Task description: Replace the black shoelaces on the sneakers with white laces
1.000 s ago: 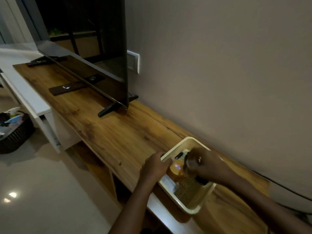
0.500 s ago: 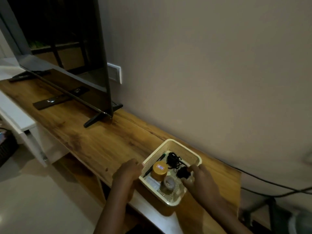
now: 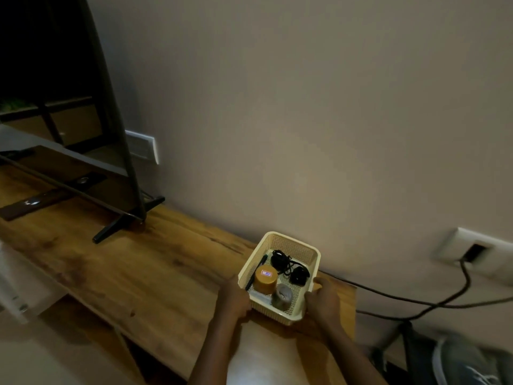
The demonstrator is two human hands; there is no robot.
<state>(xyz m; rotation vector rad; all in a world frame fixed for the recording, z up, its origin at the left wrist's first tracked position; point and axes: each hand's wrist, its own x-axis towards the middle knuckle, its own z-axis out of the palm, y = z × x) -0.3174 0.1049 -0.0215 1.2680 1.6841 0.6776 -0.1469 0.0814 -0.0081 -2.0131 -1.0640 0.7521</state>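
Note:
A cream plastic basket (image 3: 288,240) stands on the right end of the wooden TV unit (image 3: 133,268), close to the wall. Inside it lie two bundles of black shoelaces (image 3: 290,266), an orange-lidded jar (image 3: 265,277), a grey tape roll (image 3: 281,295), a dark pen (image 3: 256,270) and a white item. My left hand (image 3: 236,300) grips the basket's near-left corner. My right hand (image 3: 323,300) grips its near-right side. No sneakers or white laces are in view.
A flat TV (image 3: 69,107) on black feet stands at the left of the unit. A wall socket (image 3: 472,252) at the right feeds black cables (image 3: 388,295) running behind the unit. A grey fan-like object (image 3: 472,362) sits low at the right.
My right hand has come out of the basket, leaving the black laces inside, and now holds its side. The basket has been pushed back toward the wall. The camera has swung right.

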